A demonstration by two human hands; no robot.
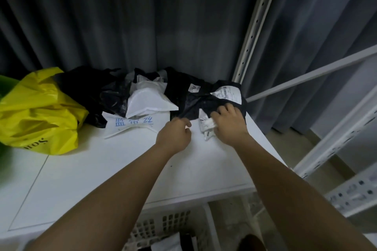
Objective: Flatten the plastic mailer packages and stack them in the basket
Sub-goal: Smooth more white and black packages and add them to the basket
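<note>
On white table (pixel 102 169) – R hand (pixel 228 126) grips black mailer (pixel 206 102), L hand (pixel 175 134) curled, pinching its edge.

Mailers (pixel 114 96) lie on the table (pixel 81 179), basket (pixel 163 228) below.

Head-worn view, forward and downward.

A white surface (pixel 67 181) is seen in front of grey curtains (pixel 126 18) hung in folds behind it. To the right, a white metal shelving rack (pixel 334 144) with perforated uprights and slanted beams is placed just beside the surface's edge. A pale floor (pixel 318 169) is glimpsed through the rack. Something green (pixel 5 87) is cut off at the left edge.
</note>
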